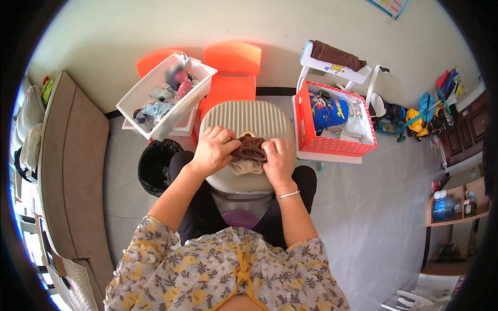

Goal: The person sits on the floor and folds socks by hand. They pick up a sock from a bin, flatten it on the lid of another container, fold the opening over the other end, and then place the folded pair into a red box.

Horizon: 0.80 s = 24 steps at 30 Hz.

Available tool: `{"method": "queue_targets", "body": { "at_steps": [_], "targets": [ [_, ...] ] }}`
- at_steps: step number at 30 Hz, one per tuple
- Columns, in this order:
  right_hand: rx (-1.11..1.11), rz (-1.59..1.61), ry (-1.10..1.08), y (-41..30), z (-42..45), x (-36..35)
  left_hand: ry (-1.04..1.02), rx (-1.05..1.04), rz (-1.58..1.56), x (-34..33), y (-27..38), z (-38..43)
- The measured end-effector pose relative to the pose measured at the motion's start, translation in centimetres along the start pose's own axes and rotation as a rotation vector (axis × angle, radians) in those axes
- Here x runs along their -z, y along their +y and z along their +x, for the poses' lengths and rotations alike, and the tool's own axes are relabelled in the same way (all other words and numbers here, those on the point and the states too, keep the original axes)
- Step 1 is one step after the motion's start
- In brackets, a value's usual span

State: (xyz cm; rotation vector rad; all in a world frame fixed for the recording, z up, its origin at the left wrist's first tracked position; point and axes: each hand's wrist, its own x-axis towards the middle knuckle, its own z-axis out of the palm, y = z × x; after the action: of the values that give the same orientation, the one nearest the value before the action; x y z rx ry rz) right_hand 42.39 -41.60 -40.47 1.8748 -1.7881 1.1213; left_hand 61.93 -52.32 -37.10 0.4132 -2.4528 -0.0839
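Observation:
Both hands grip a bunched brown cloth item point(251, 149) with a gathered, cuff-like opening. My left hand point(215, 151) pinches its left edge between thumb and fingers. On the opposite edge, my right hand point(278, 158) has its fingers curled around the fabric. A beige cloth part point(247, 167) hangs just below the brown one; whether they are a single piece I cannot tell. Beneath the hands stands a storage bin with a ribbed beige lid point(245, 116). A small gold-coloured object point(248, 134) shows on the lid behind the cloth.
A white plastic tub point(134, 103) of clothes rests at the left, before orange chairs point(233, 58). To the right, a red-and-white box point(334, 145) holds folded clothes on a white child's seat, whose back carries brown fabric point(336, 56). A black-lined bin point(155, 167) stands by my left knee.

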Motion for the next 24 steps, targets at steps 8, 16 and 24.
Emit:
{"method": "queue_targets", "body": {
  "at_steps": [8, 16, 24],
  "targets": [
    [0.076, 0.033, -0.172, 0.4, -1.7, 1.3, -0.132, -0.047, 0.007, 0.3, 1.5, -2.4],
    [0.130, 0.051, -0.216, -0.2, -1.3, 2.5, -0.054, 0.252, -0.104, 0.0, 5.8, 0.6],
    [-0.120, 0.391, -0.096, -2.2, 0.8, 3.4, -0.285, 0.274, 0.097, -4.3, 8.0, -2.7]
  ]
}}
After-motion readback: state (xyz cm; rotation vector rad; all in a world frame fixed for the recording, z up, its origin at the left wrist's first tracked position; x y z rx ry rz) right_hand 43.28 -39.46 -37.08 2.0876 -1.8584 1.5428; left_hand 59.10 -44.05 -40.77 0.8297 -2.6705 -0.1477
